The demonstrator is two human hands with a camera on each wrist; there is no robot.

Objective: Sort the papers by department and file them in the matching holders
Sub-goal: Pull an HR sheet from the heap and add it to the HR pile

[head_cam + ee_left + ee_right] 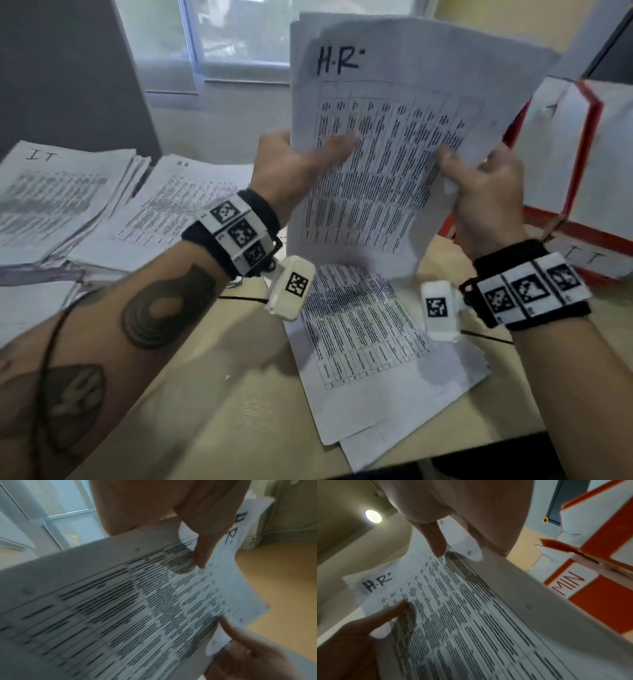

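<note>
Aloft, H.R. papers (394, 144) between hands

Pale wood-grain desk (239, 394), with loose printed sheets (370, 349) overlapping at its near middle edge. At far left, a thick stack headed "IT" (58, 195), just beside it another printed pile (178, 202) spread toward the middle. At right, standing red-and-white file holders (582, 154), one labelled "IT".
</note>
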